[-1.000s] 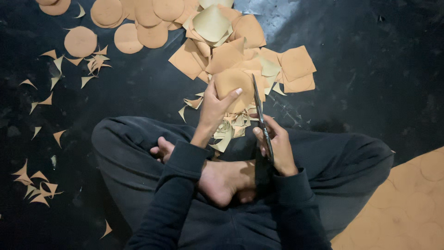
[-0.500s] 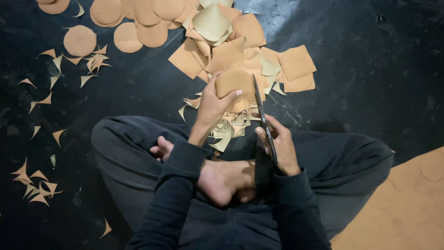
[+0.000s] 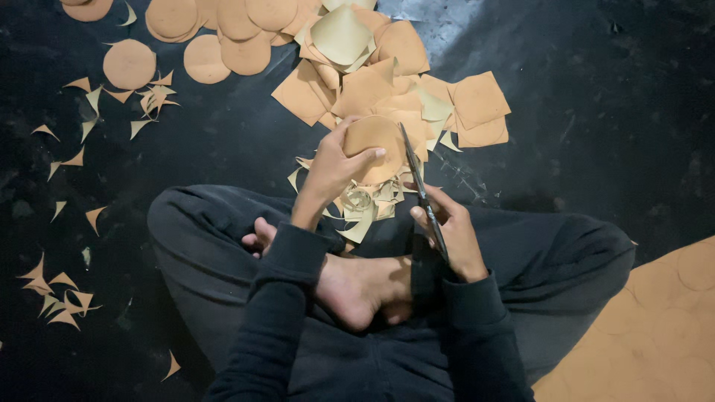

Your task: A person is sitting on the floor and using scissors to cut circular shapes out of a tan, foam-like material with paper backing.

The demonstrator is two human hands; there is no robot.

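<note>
The left hand (image 3: 331, 173) grips a tan paper disc (image 3: 370, 145), fingers wrapped over its near edge. The right hand (image 3: 449, 232) holds scissors (image 3: 418, 186), blades at the disc's right edge. Trimmed scraps (image 3: 365, 208) lie directly below the grip. Square sheets (image 3: 477, 100) are piled beyond it; finished discs (image 3: 223, 33) lie beyond and to the left.

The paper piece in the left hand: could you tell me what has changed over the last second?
Little has changed. The left hand has kept its grip on the tan paper piece, turning it slightly against the scissors in the right hand. The pile of squares, the cut discs and the floor scraps lie as before.
</note>
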